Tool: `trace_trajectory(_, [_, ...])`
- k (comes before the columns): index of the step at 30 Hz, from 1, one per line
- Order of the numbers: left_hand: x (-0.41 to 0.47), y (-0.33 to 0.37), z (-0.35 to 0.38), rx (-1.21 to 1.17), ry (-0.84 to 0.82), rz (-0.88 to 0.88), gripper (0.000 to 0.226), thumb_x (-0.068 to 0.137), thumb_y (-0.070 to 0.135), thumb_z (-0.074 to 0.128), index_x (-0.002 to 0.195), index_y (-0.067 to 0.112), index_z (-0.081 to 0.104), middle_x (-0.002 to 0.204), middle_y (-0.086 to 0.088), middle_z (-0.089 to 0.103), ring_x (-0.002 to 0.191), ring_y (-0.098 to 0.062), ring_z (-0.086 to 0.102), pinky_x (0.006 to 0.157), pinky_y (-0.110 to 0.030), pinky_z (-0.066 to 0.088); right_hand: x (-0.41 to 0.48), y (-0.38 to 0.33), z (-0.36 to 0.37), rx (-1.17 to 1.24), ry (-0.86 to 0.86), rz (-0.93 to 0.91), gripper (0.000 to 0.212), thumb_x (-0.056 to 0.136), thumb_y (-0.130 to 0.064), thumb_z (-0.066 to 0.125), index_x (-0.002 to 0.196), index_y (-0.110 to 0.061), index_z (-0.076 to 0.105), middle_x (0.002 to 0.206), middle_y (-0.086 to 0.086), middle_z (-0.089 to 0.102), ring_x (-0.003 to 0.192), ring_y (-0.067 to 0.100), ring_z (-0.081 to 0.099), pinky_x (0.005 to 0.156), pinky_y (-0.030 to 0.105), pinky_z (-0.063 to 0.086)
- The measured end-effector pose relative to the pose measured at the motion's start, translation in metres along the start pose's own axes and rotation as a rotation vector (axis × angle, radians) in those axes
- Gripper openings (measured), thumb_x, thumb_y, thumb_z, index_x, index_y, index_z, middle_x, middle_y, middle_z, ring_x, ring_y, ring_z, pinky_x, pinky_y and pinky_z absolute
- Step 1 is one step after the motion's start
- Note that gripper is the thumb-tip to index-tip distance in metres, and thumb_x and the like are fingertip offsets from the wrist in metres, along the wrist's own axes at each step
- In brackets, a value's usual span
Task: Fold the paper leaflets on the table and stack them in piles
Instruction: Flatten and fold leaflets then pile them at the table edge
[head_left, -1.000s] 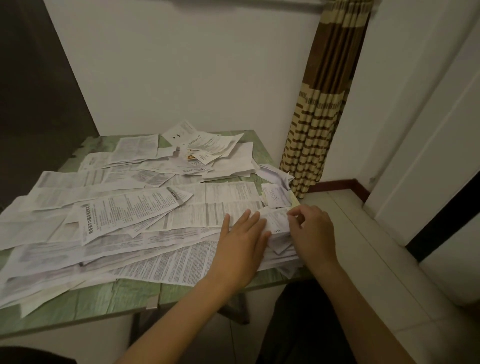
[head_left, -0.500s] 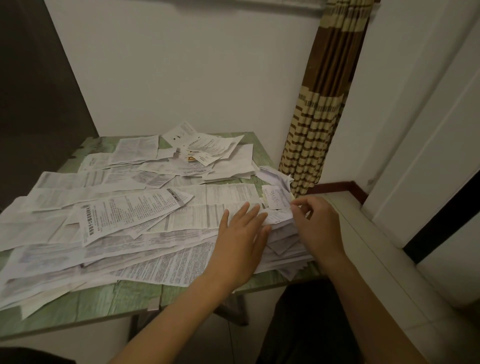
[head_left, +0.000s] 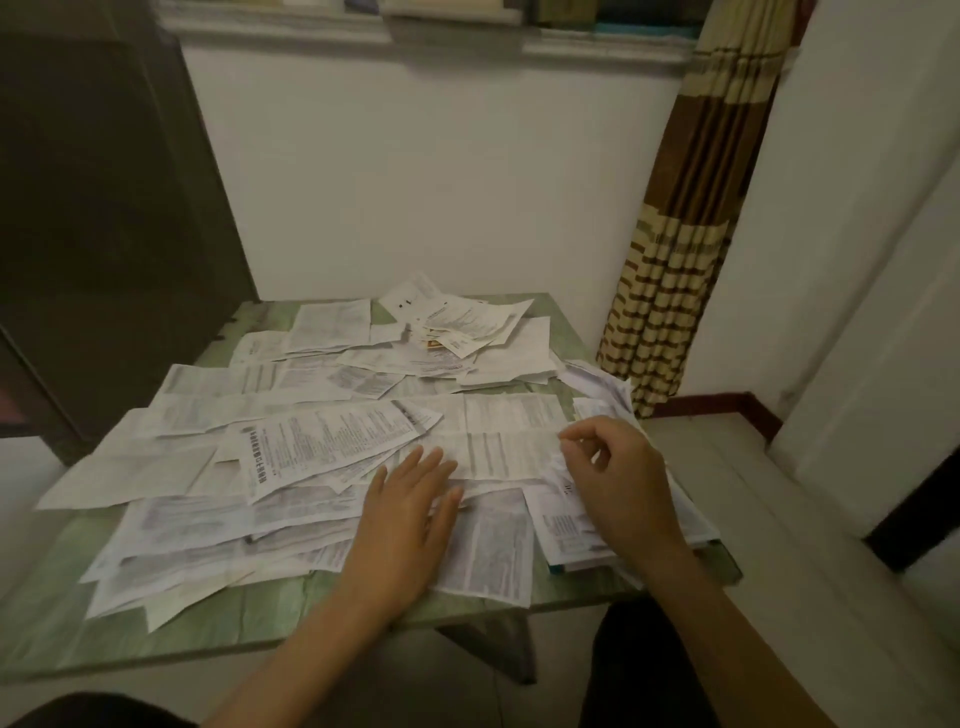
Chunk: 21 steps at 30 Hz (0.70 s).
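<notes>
Several printed white paper leaflets (head_left: 322, 441) lie unfolded and overlapping across the green table (head_left: 260, 623). My left hand (head_left: 410, 514) rests flat, fingers straight, on the sheets near the front edge. To its right, my right hand (head_left: 618, 478) hovers over a small pile of leaflets (head_left: 566, 530) at the table's right side. Its fingers are curled, and thumb and forefinger pinch the edge of a small leaflet (head_left: 563, 465). The pile is partly hidden under that hand.
A brown-and-cream striped curtain (head_left: 675, 260) hangs just behind the table's right corner. A dark cabinet (head_left: 104, 208) stands to the left, and a white wall is behind. Tiled floor (head_left: 779, 519) lies to the right of the table.
My right hand's fingers have curled more tightly around the small leaflet above the right pile. My left hand has slid a little toward me and left. The camera has tilted up.
</notes>
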<state>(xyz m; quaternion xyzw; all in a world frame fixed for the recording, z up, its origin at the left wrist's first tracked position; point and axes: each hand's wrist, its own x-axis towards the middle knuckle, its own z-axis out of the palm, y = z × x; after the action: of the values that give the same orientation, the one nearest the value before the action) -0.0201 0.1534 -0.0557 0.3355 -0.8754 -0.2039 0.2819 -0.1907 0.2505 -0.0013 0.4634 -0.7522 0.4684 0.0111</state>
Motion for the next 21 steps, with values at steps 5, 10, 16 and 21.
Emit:
trace_trajectory(5, [-0.017, -0.022, -0.034, 0.051, 0.027, -0.112, 0.071, 0.085, 0.059, 0.019, 0.134, 0.019, 0.05, 0.144, -0.001, 0.043, 0.139, -0.014, 0.027, 0.115, -0.037, 0.016, -0.013, -0.027, 0.028, -0.012, -0.157, -0.055, 0.008, 0.089, -0.011, 0.059, 0.087, -0.016, 0.064, 0.082, -0.003, 0.056, 0.081, 0.013, 0.052, 0.073, 0.023, 0.045])
trace_trajectory(10, [-0.038, -0.027, -0.065, 0.109, 0.057, -0.192, 0.041, 0.099, 0.036, 0.039, 0.134, 0.019, 0.049, 0.146, -0.002, 0.041, 0.141, -0.017, 0.025, 0.116, -0.041, 0.018, -0.023, -0.049, 0.047, 0.011, -0.325, -0.076, 0.015, 0.092, -0.013, 0.053, 0.102, -0.017, 0.063, 0.096, -0.006, 0.055, 0.093, 0.01, 0.051, 0.079, 0.016, 0.041])
trace_trajectory(16, [-0.061, -0.031, -0.1, 0.14, 0.137, -0.293, 0.04, 0.099, 0.035, 0.041, 0.132, 0.017, 0.052, 0.144, -0.004, 0.043, 0.14, -0.018, 0.027, 0.115, -0.039, 0.021, -0.026, -0.074, 0.087, -0.073, -0.554, -0.226, 0.032, 0.096, -0.017, 0.047, 0.126, -0.013, 0.054, 0.13, 0.005, 0.051, 0.12, 0.019, 0.043, 0.101, 0.025, 0.032])
trace_trajectory(21, [-0.062, -0.021, -0.116, 0.204, 0.138, -0.362, 0.039, 0.099, 0.032, 0.04, 0.135, 0.019, 0.048, 0.145, 0.001, 0.042, 0.14, -0.015, 0.026, 0.113, -0.029, 0.018, -0.022, -0.087, 0.131, -0.22, -0.671, -0.385, 0.044, 0.098, -0.019, 0.041, 0.142, -0.017, 0.037, 0.154, 0.005, 0.023, 0.14, 0.022, 0.021, 0.115, 0.03, 0.014])
